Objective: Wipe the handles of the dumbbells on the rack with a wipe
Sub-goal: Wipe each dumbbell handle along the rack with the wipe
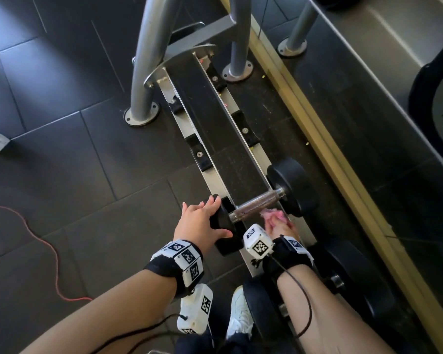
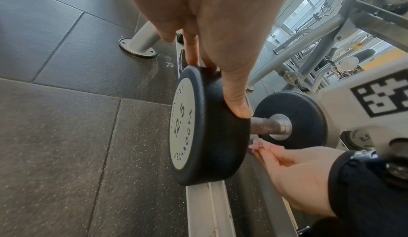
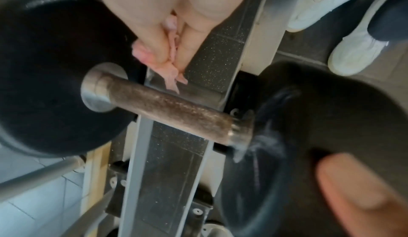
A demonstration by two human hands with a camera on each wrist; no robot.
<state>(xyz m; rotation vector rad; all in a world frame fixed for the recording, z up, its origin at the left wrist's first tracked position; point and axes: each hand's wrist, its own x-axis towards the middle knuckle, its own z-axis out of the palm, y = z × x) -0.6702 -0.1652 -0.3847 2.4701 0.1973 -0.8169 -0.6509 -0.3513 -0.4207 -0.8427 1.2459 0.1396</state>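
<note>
A black dumbbell lies across the rack rails (image 1: 210, 162), its brown knurled handle (image 1: 256, 206) (image 2: 264, 125) (image 3: 176, 108) bare. My left hand (image 1: 207, 215) (image 2: 220, 48) rests on the near weight head (image 1: 225, 223) (image 2: 220, 144), fingers spread over its top and thumb along the rim. Just beside the handle on its near side, my right hand (image 1: 276, 226) (image 2: 298, 171) (image 3: 167, 22) pinches a crumpled pink wipe (image 1: 273, 215) (image 2: 262, 146) (image 3: 172, 73). The wipe's tip hangs close to the handle; contact cannot be told. The far head (image 1: 292, 185) sits by the wall.
A larger dumbbell (image 1: 356, 277) lies on the rack under my right forearm. Grey rack legs (image 1: 143, 72) are bolted to the dark tiled floor. A red cable (image 1: 54, 251) trails at left. A yellow baseboard (image 1: 317, 123) runs along the right. My white shoes (image 3: 331, 5) stand by the rail.
</note>
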